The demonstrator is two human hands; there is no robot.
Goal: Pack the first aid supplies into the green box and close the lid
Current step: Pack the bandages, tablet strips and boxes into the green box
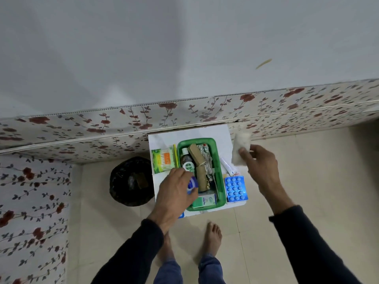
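Note:
The green box (217, 160) stands open on a small white table (224, 138). Inside lie a Dettol bottle (187, 160), a brown roll (198, 160), foil strips (207, 158) and a small green-and-white carton (205, 201). My left hand (176, 193) is over the box's near left corner, closed on a small blue-and-white container (192, 185). Off to the right of the box and raised above the table, my right hand (260, 162) holds a white cotton pack (240, 149). A blue pill blister (235, 188) and a white tube (227, 166) lie right of the box. A green cotton-bud pack (163, 160) lies to the left.
The table stands against a bed with floral sides (123, 124) and a grey sheet. A black bin (131, 181) sits on the tiled floor left of the table. My bare feet (213, 238) are just below the table's near edge.

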